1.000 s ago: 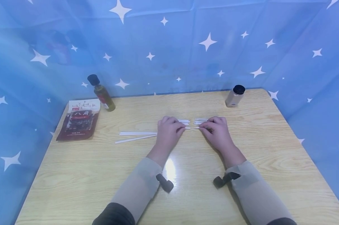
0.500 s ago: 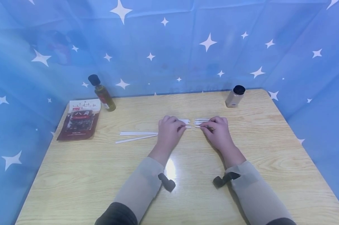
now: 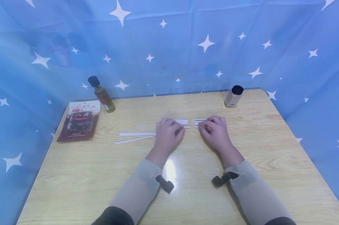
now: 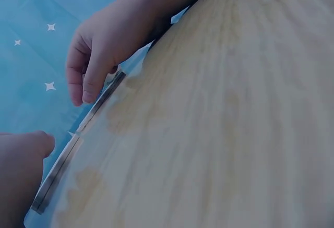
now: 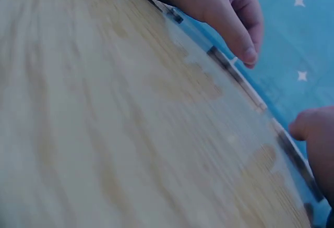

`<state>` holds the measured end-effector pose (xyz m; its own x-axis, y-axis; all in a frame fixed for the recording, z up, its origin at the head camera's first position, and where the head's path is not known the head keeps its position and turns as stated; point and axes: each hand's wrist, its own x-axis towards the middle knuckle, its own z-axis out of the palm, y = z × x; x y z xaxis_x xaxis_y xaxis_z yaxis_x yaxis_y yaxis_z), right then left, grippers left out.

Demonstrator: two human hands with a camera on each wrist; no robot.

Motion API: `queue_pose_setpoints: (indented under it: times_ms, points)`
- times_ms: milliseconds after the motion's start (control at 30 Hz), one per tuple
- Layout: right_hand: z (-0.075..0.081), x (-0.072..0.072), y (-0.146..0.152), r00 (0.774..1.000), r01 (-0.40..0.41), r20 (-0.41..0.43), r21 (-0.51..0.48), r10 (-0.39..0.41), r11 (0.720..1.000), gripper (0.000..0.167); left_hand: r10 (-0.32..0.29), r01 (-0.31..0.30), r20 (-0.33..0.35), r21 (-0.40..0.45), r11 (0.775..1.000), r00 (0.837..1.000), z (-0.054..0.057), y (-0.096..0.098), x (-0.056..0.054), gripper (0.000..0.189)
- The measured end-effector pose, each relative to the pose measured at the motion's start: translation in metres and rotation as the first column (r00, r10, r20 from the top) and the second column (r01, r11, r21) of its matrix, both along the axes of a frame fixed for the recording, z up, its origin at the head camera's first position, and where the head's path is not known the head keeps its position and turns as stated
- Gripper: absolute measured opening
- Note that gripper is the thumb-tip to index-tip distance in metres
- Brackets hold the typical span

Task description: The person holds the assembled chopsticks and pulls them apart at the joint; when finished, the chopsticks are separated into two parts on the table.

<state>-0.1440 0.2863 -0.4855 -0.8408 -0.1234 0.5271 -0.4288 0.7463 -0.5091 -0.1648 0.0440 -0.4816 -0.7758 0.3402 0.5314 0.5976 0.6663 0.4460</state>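
Observation:
Thin white sticks lie on the table in two groups, end towards end. The left group emerges beyond my left hand, the right group beyond my right hand. Thumb and forefinger of each hand hover right at the nearest stick's end. In the left wrist view the right hand's loosely bent fingers stand just above a stick. The right wrist view shows the left hand likewise a little above a stick. Both palms hide parts of the sticks.
More white sticks reach out left of the left hand, one slanted. Back left are a dark red packet and a black-capped bottle. A black-lidded jar stands back right. A blue starred cloth hangs behind the table.
Thumbs and forefingers, earlier pinching the ends of two sticks, have loosened. A stick now shows between the right thumb and forefinger. The hands have hardly shifted; the head view moved slightly.

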Motion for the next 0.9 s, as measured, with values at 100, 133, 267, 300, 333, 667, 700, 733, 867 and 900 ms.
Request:
queue_pose_setpoints:
  times_ms: [100, 133, 267, 300, 333, 667, 700, 733, 867, 900]
  points:
    - [0.0, -0.002, -0.006, 0.996, -0.032, -0.081, 0.002, 0.032, 0.999, 0.009, 0.0, 0.0, -0.005, 0.0, 1.0, 1.0, 0.002, -0.009, 0.003, 0.009]
    - [0.0, -0.003, -0.009, 0.994, -0.042, -0.105, 0.001, 0.042, 0.999, 0.009, 0.0, 0.0, -0.01, 0.003, 1.0, 1.0, 0.002, -0.012, 0.004, 0.009]
    - [-0.002, -0.007, -0.019, 0.985, -0.064, -0.16, 0.011, 0.065, 0.998, 0.007, 0.004, -0.004, -0.02, 0.003, 1.0, 1.0, 0.001, -0.027, 0.007, 0.009]
    - [-0.003, -0.008, -0.022, 0.984, -0.066, -0.164, 0.016, 0.068, 0.998, 0.007, 0.007, -0.007, -0.027, 0.002, 1.0, 1.0, 0.0, -0.031, 0.007, 0.009]
    - [-0.003, -0.008, -0.025, 0.984, -0.068, -0.164, 0.019, 0.07, 0.997, 0.007, 0.008, -0.008, -0.028, 0.003, 1.0, 1.0, 0.0, -0.035, 0.008, 0.009]
    - [0.0, -0.01, -0.069, 0.983, -0.112, -0.147, 0.017, 0.113, 0.994, 0.007, 0.015, -0.013, -0.055, 0.026, 1.0, 0.998, -0.003, -0.077, 0.013, 0.008]
    - [0.001, -0.01, -0.074, 0.983, -0.116, -0.143, 0.021, 0.118, 0.993, 0.007, 0.015, -0.014, -0.054, 0.034, 0.999, 0.998, -0.004, -0.082, 0.013, 0.007]
    - [0.001, -0.01, -0.079, 0.983, -0.12, -0.136, 0.027, 0.122, 0.992, 0.007, 0.014, -0.012, -0.058, 0.041, 0.999, 0.998, -0.004, -0.086, 0.013, 0.007]
    - [0.002, -0.011, -0.099, 0.983, -0.135, -0.115, 0.05, 0.14, 0.99, 0.008, 0.005, -0.002, -0.052, 0.05, 0.999, 0.999, -0.004, -0.105, 0.014, 0.008]
    - [0.002, -0.011, -0.103, 0.984, -0.14, -0.107, 0.055, 0.145, 0.989, 0.008, 0.003, -0.001, -0.044, 0.047, 0.999, 0.999, -0.004, -0.11, 0.015, 0.008]
